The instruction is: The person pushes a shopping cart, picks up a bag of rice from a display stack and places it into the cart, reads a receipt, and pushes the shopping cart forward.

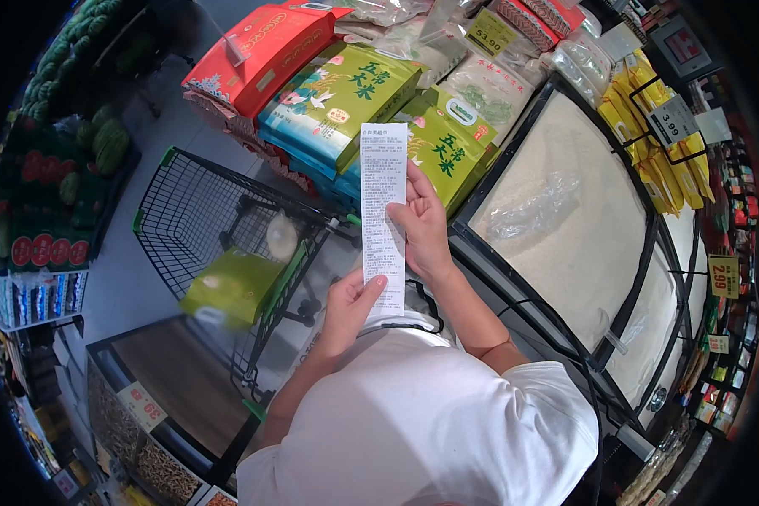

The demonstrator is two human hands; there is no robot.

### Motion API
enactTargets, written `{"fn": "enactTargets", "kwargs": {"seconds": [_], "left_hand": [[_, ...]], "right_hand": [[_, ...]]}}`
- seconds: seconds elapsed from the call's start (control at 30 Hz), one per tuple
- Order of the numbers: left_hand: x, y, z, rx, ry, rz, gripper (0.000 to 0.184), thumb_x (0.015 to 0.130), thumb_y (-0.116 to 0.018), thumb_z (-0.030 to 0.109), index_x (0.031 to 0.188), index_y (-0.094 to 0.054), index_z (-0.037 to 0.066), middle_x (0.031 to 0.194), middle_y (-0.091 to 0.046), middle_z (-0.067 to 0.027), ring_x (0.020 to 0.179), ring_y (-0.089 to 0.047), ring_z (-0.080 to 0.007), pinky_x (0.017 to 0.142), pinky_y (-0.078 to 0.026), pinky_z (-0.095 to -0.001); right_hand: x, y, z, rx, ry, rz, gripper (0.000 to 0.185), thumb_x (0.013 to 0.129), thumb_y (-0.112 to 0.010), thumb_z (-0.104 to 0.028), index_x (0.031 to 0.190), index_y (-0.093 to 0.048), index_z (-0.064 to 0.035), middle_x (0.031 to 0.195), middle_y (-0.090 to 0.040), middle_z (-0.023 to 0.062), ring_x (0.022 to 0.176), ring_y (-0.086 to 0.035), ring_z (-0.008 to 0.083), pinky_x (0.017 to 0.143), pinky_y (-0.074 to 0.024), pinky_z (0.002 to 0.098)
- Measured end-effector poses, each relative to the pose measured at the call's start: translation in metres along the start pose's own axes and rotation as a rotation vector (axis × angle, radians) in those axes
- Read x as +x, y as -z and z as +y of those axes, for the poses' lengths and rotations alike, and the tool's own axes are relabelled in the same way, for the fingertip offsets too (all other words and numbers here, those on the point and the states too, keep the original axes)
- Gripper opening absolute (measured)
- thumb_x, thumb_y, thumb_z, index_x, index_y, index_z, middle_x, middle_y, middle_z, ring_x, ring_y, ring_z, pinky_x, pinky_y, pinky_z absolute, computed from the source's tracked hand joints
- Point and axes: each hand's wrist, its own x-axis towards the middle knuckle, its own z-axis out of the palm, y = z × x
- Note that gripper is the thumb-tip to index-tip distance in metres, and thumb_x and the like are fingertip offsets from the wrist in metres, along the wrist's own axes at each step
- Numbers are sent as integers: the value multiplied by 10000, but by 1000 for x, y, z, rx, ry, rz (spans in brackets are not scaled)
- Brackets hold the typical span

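Note:
A long printed paper receipt (383, 194) hangs upright in front of my chest, held at both edges. My left hand (352, 302) pinches its lower left part, thumb on the printed face. Higher up, my right hand (422, 221) grips the right edge, thumb in front and fingers behind the paper. To the left stands a shopping cart (219, 181) with a green rim. In it lie a green bag (232, 288) and a whitish bundle (282, 235), both a little blurred.
Stacked green rice bags (341, 97) and a red bag (261, 55) stand ahead. On the right is a bin of white rice (557, 185) with a black frame, under a crumpled plastic bag (535, 207). Yellow packets (649, 139) hang beyond it. Another bin (177, 379) is at the lower left.

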Motion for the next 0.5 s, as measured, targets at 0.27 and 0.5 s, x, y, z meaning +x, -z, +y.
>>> {"fn": "enactTargets", "kwargs": {"seconds": [0.27, 0.5], "left_hand": [[-1, 1, 0, 15, -11, 0, 269, 979, -555, 107, 1195, -604, -45, 1011, -677, -57, 859, -623, -73, 764, -509, -225], [-1, 1, 0, 22, -10, 2, 274, 981, -554, 115, 1199, -603, -44, 1015, -679, -59, 861, -623, -72, 766, -509, -225]], "right_hand": [[0, -1, 0, -1, -3, 19, 685, 812, -515, 110, 1450, -277, 32, 1223, -598, 127, 1052, -613, 137, 904, -498, 265], [1, 1, 1, -5, 1, 17, 687, 808, -516, 112, 1449, -283, 31, 1228, -596, 129, 1052, -613, 138, 903, -499, 268]]}}
